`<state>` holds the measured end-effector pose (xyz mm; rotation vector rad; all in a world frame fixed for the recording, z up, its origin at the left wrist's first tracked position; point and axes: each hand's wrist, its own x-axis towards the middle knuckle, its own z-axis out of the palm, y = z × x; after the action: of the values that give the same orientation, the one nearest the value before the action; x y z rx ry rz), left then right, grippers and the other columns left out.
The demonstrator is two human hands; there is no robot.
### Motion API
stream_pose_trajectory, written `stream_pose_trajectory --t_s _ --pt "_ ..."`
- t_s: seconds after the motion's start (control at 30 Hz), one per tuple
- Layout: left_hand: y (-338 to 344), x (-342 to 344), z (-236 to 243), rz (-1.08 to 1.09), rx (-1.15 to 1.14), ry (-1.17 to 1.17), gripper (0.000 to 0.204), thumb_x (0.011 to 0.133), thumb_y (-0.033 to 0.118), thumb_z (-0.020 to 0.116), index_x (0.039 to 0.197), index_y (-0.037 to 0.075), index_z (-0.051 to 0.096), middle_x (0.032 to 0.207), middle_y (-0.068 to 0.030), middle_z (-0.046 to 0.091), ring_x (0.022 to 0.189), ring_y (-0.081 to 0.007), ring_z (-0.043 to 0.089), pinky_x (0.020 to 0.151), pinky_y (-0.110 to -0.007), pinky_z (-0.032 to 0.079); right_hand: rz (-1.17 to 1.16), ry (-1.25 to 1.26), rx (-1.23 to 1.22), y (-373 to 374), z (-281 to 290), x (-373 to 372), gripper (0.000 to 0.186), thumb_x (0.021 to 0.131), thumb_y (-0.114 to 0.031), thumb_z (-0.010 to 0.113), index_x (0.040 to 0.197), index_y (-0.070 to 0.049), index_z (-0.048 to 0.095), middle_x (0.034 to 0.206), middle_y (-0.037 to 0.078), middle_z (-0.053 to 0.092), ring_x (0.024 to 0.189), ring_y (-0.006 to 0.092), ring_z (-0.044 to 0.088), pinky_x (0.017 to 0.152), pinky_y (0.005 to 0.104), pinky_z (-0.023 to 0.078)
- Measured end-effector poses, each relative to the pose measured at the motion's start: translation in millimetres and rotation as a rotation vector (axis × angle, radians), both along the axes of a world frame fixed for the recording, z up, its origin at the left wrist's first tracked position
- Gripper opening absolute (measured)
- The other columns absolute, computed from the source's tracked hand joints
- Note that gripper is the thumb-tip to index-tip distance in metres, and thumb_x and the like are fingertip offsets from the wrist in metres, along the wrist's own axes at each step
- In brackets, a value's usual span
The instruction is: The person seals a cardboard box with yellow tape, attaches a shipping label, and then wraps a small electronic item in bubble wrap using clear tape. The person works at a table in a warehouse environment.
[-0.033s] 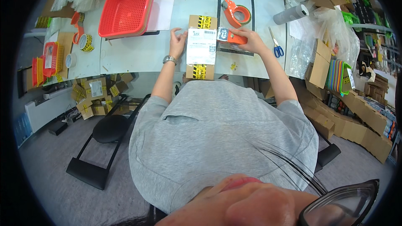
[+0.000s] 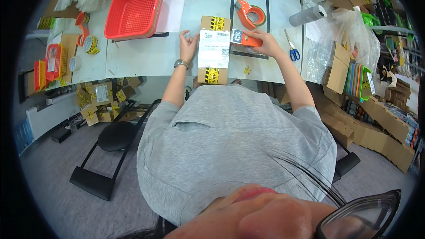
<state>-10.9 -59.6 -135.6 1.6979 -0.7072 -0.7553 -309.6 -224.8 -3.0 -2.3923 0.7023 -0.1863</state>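
A flat cardboard parcel lies before me at the table's front edge, its end slightly past it. Yellow-and-black printed tape runs along the parcel, and a white shipping label covers its middle. On the left side my left hand rests by the parcel with bent fingers apart, holding nothing. My right hand grips an orange hand-held tool with a dark printed end, close against the parcel's right edge. Its exact kind does not show clearly. Beyond that hand lies an orange tape dispenser with a tape roll.
Red plastic baskets stand at the far left on a white sheet. Blue-handled scissors and a grey cylinder lie to the right. Tape rolls sit at left. A black stool stands below the table.
The parcel has shifted very slightly to the right, and both hands have moved a touch with it. Otherwise things look the same.
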Motion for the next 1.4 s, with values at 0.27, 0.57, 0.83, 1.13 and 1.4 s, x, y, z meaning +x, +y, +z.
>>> stream_pose_trajectory --t_s 0.27,0.57,0.83,1.13,1.4 --pt "-11.7 15.6 50.5 0.080 -0.123 -0.503 0.049 0.092 0.014 0.063 0.136 0.001 0.046 0.110 -0.0160 0.065 0.095 -0.0254 0.063 0.087 -0.040 0.049 0.022 0.033 -0.071 -8.9 1.1 3.5 0.073 0.071 -0.017 0.079 0.139 -0.030 0.058 0.118 0.008 0.065 0.103 0.0308 0.066 0.088 0.0404 0.055" --pt "-66.5 -63.9 67.6 -0.289 0.199 -1.181 0.074 0.101 0.042 0.041 0.152 -0.009 0.025 0.162 -0.0244 0.021 0.152 -0.0331 0.016 0.124 -0.045 0.011 0.114 0.095 -0.108 -35.3 37.1 -18.9 0.062 0.078 -0.031 0.076 0.137 -0.033 0.060 0.111 0.006 0.065 0.093 0.0301 0.068 0.080 0.0402 0.055" --pt "-64.9 -62.1 69.9 -0.301 0.063 -1.073 0.101 0.086 0.060 0.057 0.152 -0.010 0.025 0.161 -0.0264 0.021 0.153 -0.0331 0.015 0.124 -0.046 0.010 0.243 0.474 -0.323 -21.7 23.2 16.7 0.050 0.082 -0.031 0.073 0.131 -0.028 0.062 0.105 0.006 0.066 0.095 0.0287 0.069 0.075 0.0414 0.055" --pt "-80.2 -99.9 92.2 -0.282 0.594 -1.298 0.099 0.080 0.046 0.066 0.154 -0.005 0.024 0.164 -0.0223 0.016 0.154 -0.0335 0.008 0.122 -0.058 0.006 0.220 0.727 -0.754 -14.3 8.6 42.8 0.011 0.078 -0.016 0.072 0.087 -0.010 0.076 0.089 0.007 0.067 0.094 0.0239 0.069 0.069 0.0368 0.053" --pt "-56.1 -91.4 102.2 -0.178 -0.187 -0.858 0.094 0.088 0.037 0.068 0.158 0.003 0.015 0.165 -0.0219 0.008 0.154 -0.0373 0.006 0.121 -0.059 0.008 -0.049 0.193 -0.778 43.3 -60.1 -46.8 0.057 0.082 -0.026 0.070 0.137 -0.020 0.057 0.104 0.010 0.060 0.086 0.0249 0.062 0.072 0.0400 0.047"
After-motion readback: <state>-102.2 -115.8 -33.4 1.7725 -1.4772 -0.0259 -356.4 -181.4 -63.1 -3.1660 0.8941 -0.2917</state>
